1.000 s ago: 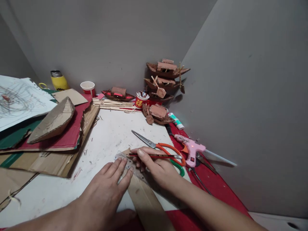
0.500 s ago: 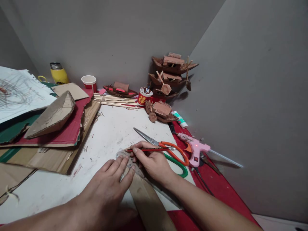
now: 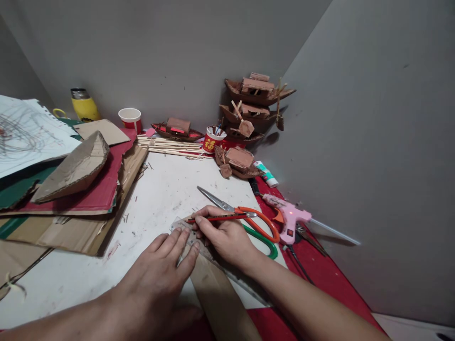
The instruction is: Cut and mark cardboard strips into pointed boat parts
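My right hand [image 3: 227, 237] is closed round a red pencil [image 3: 223, 218], its tip low at the far end of a cardboard strip [image 3: 216, 293]. A clear ruler [image 3: 245, 283] lies along the strip, partly hidden under both hands. My left hand [image 3: 159, 260] rests flat with fingers stretched out, pressing the ruler and the strip down. Just beyond my right hand lie scissors [image 3: 258, 222] with one orange and one green handle, their blades pointing away to the left.
Stacked cardboard [image 3: 121, 189] with a cardboard boat hull [image 3: 76, 170] fills the left. Brown model boats [image 3: 256, 92], wooden sticks [image 3: 170, 146] and paper cups [image 3: 130, 118] stand at the back wall. A pink glue gun [image 3: 289, 218] lies at right.
The view has shifted very slightly. The back end of the pencil sits a little higher and further left; both hands keep nearly the same place.
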`<state>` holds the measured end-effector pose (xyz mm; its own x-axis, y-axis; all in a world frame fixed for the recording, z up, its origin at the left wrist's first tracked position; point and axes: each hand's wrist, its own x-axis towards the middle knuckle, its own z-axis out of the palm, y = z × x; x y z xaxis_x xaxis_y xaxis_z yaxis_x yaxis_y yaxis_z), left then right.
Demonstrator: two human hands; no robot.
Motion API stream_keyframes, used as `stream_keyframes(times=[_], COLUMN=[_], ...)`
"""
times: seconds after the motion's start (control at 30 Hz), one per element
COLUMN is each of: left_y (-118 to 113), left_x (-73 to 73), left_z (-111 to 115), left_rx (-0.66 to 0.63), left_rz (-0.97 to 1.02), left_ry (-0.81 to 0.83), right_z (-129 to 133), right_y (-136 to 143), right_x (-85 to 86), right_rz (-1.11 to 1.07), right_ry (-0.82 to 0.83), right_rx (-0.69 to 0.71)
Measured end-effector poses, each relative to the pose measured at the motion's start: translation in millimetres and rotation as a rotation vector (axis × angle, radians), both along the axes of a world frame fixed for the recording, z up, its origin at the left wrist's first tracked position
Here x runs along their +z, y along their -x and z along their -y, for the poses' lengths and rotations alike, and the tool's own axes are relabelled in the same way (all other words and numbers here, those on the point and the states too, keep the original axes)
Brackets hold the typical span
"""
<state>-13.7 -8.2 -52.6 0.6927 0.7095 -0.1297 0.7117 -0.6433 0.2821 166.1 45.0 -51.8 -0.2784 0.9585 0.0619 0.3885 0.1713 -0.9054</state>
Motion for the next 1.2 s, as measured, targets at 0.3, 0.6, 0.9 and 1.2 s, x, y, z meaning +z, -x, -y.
stream_keyframes(times=[0.3, 0.6, 0.9, 1.2], left_y=[0.1, 0.6, 2.0, 1.2], left_x=[-2.2, -0.4, -4.3, -6.8], left_z=[0.4, 0.2, 1.3, 1.1], left_rx=[0.007, -0.003, 0.009, -0.003], left_rz=[0.04, 0.04, 0.094, 0.061], left_ry=[-0.011, 0.006, -0.006, -0.018], right_z=[2.0, 7.7, 8.3, 9.8], right_y=[-9.2, -16.5, -20.2, -20.8], right_x=[14.6, 25.1, 24.8, 24.9], right_rz=[0.172, 0.323, 0.385, 0.457], right_ry=[-0.094, -0.074, -0.105, -0.118], right_rx=[0.064, 0.084, 0.103, 0.106])
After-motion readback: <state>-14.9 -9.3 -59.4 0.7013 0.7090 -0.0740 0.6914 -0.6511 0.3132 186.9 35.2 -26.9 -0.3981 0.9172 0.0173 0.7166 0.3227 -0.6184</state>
